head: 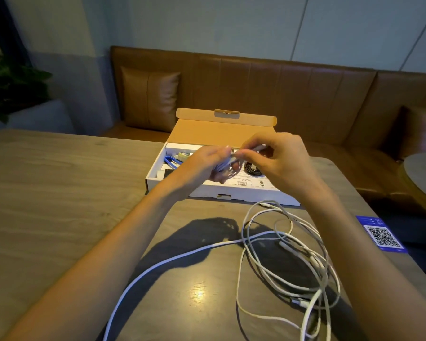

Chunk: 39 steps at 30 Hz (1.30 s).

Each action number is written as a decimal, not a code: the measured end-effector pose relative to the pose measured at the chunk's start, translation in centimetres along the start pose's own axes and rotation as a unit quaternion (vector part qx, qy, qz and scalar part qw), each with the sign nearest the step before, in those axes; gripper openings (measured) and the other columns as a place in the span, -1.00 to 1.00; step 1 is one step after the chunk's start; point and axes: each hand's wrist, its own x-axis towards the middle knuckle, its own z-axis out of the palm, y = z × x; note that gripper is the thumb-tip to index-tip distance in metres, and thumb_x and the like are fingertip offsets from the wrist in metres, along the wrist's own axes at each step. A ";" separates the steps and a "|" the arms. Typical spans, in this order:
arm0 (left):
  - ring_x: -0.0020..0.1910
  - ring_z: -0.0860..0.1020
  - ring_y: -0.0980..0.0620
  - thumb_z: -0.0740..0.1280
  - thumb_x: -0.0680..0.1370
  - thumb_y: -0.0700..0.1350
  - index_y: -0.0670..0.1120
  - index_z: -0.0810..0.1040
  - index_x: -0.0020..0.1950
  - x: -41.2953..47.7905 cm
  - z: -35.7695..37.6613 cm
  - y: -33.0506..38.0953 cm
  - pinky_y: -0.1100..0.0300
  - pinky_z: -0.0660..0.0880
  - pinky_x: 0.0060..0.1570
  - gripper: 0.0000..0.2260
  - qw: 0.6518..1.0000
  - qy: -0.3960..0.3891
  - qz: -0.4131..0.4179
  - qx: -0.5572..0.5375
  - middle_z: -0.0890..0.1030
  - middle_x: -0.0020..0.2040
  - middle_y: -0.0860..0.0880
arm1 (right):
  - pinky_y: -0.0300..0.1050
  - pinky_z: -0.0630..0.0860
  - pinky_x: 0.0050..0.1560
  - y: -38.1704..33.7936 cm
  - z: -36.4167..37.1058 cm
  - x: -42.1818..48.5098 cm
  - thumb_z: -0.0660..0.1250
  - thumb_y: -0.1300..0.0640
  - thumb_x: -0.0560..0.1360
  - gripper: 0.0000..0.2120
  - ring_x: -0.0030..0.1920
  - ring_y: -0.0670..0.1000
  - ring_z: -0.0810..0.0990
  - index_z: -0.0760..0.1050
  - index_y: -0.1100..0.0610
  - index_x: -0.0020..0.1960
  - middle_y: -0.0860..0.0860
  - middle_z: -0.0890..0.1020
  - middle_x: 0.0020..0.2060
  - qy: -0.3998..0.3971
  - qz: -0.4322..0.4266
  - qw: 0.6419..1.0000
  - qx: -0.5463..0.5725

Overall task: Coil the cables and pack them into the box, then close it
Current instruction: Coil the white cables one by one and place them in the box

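- Open white cardboard box (256,194): just under the fingers.
- Tangled loose white cables (288,254): on grey wooden table (59,193), nearside of fingers.
- Small white cable coil (228,166): left hand (207,166) grips it, right hand (278,166) pinches its end.
- Step: finishing coil; next likely tuck end, drop in box.

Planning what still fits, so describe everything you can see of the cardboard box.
The box is flat cardboard with white walls. It lies far across the wooden table, its lid open, leaning back, brown inside. The front wall has a slot. Inside lie a black cable coil, a blue item and a printed sheet. The left hand and right hand hold a white cable above it.
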 end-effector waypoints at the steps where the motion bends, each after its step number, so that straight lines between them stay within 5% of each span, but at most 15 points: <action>1: -0.39 0.41 0.12 0.06 0.72 0.01 -0.16 0.52 -0.04 0.0 0.0 0.2 0.22 0.47 -0.20 -0.64 0.997 -0.013 -0.007 -0.074 0.43 -0.39 0.01 | -0.23 0.58 -0.22 0.4 0.1 0.0 0.42 0.05 0.53 -0.91 -0.18 -0.11 0.60 0.64 0.05 -0.01 -0.15 0.64 -0.19 0.010 -0.001 0.999 0.034; 4: -0.39 0.36 0.09 0.09 0.71 0.01 -0.21 0.51 -0.03 -0.3 -0.1 0.6 0.22 0.47 -0.25 -0.65 0.968 -0.027 -0.040 -0.246 0.39 -0.42 0.00 | -0.24 0.59 -0.23 0.9 0.7 0.1 0.36 0.17 0.60 -0.94 -0.20 -0.09 0.62 0.59 0.12 0.04 -0.07 0.64 -0.16 0.013 -0.001 0.993 0.116; 10: -0.47 0.26 0.11 0.21 0.66 0.10 -0.15 0.49 -0.22 -0.3 0.0 0.8 0.31 0.45 -0.38 -0.61 0.931 -0.013 -0.109 -0.349 0.28 -0.50 0.02 | -0.15 0.64 -0.17 0.6 2.3 0.1 0.35 0.14 0.60 -0.96 -0.15 -0.06 0.64 0.57 0.09 0.03 -0.11 0.63 -0.17 0.069 -0.004 0.993 0.099; 17: -0.55 0.32 0.14 0.24 0.66 0.02 -0.13 0.46 -0.28 -0.2 0.3 0.9 0.38 0.38 -0.49 -0.63 0.934 0.020 -0.148 -0.324 0.31 -0.53 0.04 | -0.19 0.63 -0.32 0.2 3.6 -0.2 0.28 0.16 0.65 -0.89 -0.21 0.01 0.70 0.56 0.16 0.06 0.10 0.64 -0.08 0.038 0.122 0.970 0.207; 24: -0.52 0.26 0.11 0.27 0.64 0.00 -0.13 0.49 -0.34 -0.2 0.7 0.4 0.34 0.38 -0.43 -0.62 0.914 0.034 -0.134 -0.382 0.32 -0.53 0.01 | -0.23 0.62 -0.22 -0.6 3.3 -0.5 0.35 0.10 0.60 -0.81 -0.14 -0.01 0.73 0.68 0.15 0.12 0.03 0.73 -0.09 0.022 0.195 0.929 0.313; 28: -0.53 0.29 0.11 0.26 0.64 0.03 -0.14 0.48 -0.28 -0.1 0.8 0.4 0.32 0.45 -0.38 -0.65 0.909 0.028 -0.128 -0.396 0.36 -0.49 -0.01 | -0.07 0.69 -0.04 -0.7 3.3 -0.4 0.30 0.05 0.64 -0.75 -0.11 0.09 0.73 0.71 0.14 0.02 0.08 0.74 -0.15 0.022 0.193 0.936 0.293; 33: -0.57 0.33 0.13 0.25 0.65 0.05 -0.18 0.57 -0.04 -0.1 0.4 1.0 0.28 0.50 -0.29 -0.69 0.937 0.046 -0.124 -0.322 0.43 -0.50 -0.01 | -0.08 0.64 0.09 -0.8 2.9 -0.3 0.36 0.04 0.60 -0.80 0.00 -0.08 0.70 0.70 0.07 0.12 -0.07 0.75 -0.07 -0.009 0.116 0.974 0.195; 39: -0.48 0.47 0.12 0.28 0.63 0.10 -0.16 0.57 -0.23 -0.2 -0.5 1.4 0.31 0.57 -0.31 -0.61 0.954 0.026 -0.136 -0.266 0.53 -0.38 -0.04 | -0.09 0.65 0.09 0.2 2.7 -0.5 0.46 0.25 0.51 -0.76 0.02 -0.03 0.71 0.63 0.05 0.15 -0.02 0.73 -0.01 -0.060 0.129 0.959 0.246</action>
